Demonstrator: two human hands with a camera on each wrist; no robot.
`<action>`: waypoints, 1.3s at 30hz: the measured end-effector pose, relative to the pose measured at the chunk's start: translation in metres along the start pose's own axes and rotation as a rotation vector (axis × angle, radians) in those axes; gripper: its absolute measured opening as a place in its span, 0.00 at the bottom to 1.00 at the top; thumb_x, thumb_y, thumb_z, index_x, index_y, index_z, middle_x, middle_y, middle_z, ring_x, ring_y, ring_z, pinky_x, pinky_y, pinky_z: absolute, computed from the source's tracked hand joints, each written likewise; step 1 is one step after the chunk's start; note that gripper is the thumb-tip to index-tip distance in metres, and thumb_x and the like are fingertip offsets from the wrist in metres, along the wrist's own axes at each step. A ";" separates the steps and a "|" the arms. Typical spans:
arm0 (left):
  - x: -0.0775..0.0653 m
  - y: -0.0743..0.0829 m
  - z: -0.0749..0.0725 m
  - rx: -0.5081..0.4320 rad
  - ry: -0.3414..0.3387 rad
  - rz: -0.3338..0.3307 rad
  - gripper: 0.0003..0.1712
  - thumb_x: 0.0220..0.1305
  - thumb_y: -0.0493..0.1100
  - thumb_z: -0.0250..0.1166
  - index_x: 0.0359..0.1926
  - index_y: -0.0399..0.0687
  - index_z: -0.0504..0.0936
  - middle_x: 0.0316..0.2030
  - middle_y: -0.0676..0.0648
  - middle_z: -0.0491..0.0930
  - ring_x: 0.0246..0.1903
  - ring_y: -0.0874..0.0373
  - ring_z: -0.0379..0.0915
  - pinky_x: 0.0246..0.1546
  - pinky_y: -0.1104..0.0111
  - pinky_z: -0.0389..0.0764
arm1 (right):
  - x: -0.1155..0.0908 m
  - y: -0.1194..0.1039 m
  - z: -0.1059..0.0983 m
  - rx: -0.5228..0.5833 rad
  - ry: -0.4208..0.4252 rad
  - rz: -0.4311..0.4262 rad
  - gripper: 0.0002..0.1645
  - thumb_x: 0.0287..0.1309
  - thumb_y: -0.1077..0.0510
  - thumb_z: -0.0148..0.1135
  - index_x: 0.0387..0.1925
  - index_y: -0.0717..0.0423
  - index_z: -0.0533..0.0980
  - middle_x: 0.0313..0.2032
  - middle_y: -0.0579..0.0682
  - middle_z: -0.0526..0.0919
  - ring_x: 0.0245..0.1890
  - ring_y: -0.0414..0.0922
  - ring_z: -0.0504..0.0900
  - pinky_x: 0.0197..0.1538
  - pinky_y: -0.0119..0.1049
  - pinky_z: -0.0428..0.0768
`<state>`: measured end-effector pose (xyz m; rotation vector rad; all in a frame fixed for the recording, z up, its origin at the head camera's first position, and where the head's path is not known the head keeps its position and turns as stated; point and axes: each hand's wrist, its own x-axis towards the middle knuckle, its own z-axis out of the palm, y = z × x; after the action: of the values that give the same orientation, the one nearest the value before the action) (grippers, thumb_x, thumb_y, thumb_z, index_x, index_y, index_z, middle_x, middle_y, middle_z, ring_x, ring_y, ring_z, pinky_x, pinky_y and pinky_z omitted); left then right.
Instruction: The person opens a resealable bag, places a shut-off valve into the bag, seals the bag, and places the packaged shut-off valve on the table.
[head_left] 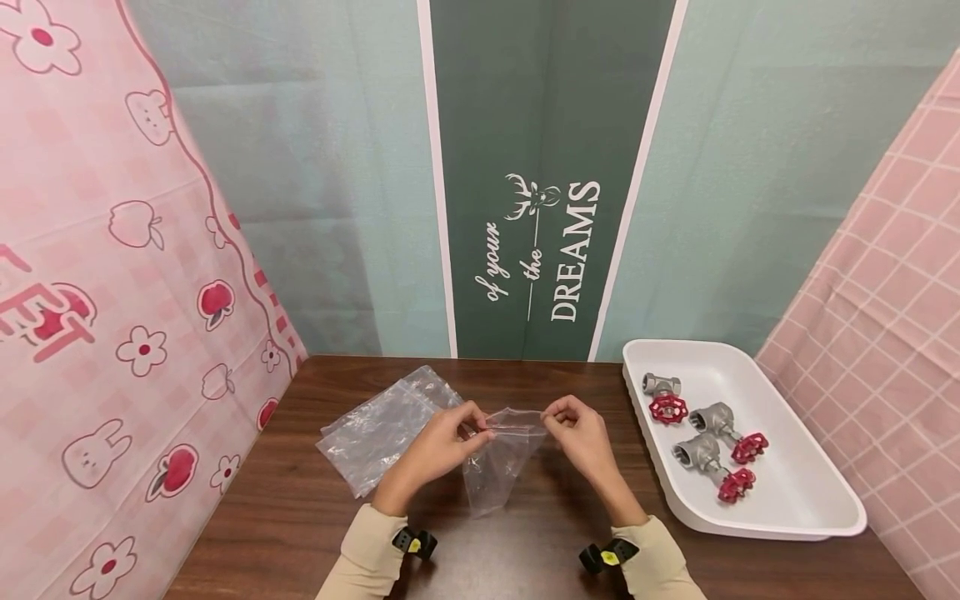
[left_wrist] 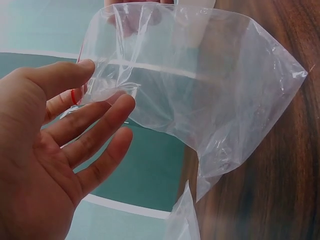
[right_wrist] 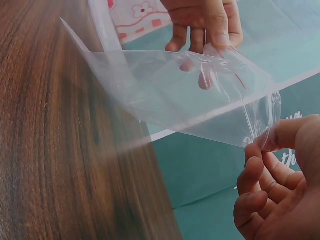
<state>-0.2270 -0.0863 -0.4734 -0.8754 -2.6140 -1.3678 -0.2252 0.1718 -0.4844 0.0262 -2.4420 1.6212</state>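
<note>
A clear zip bag [head_left: 497, 471] hangs between both hands above the table, its mouth at the top and its body drooping down. My left hand [head_left: 448, 437] pinches the mouth's left side; in the left wrist view the thumb and forefinger grip it by a red-lined seal while the other fingers stay loose. The right hand [head_left: 581, 433] pinches the opposite corner between thumb and fingers, plain in the right wrist view, where the plastic [right_wrist: 200, 100] stretches and creases between the hands. Nothing shows inside the bag. More clear bags [head_left: 382, 433] lie flat beside the left hand.
On the right stands a white tray [head_left: 795, 458] holding three metal valves with red handwheels, one valve [head_left: 663, 396] at the back and two nearer the middle. The brown wooden table [head_left: 270, 517] ends against a green curtain [head_left: 337, 250], with pink cloths at both sides.
</note>
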 end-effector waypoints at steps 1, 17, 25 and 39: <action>0.000 0.000 0.000 -0.002 -0.005 0.001 0.05 0.73 0.43 0.71 0.40 0.50 0.83 0.36 0.53 0.87 0.36 0.63 0.82 0.42 0.68 0.86 | 0.000 0.000 0.000 0.002 -0.005 0.000 0.04 0.60 0.64 0.72 0.35 0.58 0.83 0.27 0.49 0.84 0.18 0.39 0.76 0.25 0.31 0.78; 0.001 0.000 0.005 0.058 0.020 0.045 0.03 0.70 0.41 0.73 0.40 0.49 0.87 0.57 0.44 0.86 0.55 0.51 0.82 0.50 0.55 0.87 | -0.001 -0.002 0.002 0.023 -0.101 -0.025 0.06 0.66 0.60 0.73 0.38 0.58 0.82 0.26 0.52 0.83 0.17 0.39 0.75 0.25 0.31 0.77; 0.001 0.002 0.006 0.027 0.011 0.035 0.03 0.70 0.41 0.73 0.39 0.48 0.86 0.59 0.43 0.85 0.57 0.49 0.83 0.53 0.50 0.87 | -0.002 -0.003 0.001 0.011 -0.124 -0.011 0.08 0.68 0.56 0.73 0.38 0.56 0.81 0.25 0.50 0.81 0.18 0.41 0.76 0.25 0.31 0.76; 0.002 0.003 0.006 0.037 0.017 0.064 0.04 0.70 0.41 0.73 0.38 0.48 0.86 0.59 0.43 0.85 0.55 0.49 0.84 0.52 0.52 0.87 | 0.003 -0.012 -0.015 -0.043 -0.131 -0.033 0.12 0.73 0.51 0.69 0.40 0.57 0.81 0.33 0.62 0.87 0.21 0.57 0.82 0.26 0.32 0.78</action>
<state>-0.2256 -0.0790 -0.4742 -0.9297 -2.5660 -1.3013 -0.2242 0.1812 -0.4670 0.1707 -2.5582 1.5995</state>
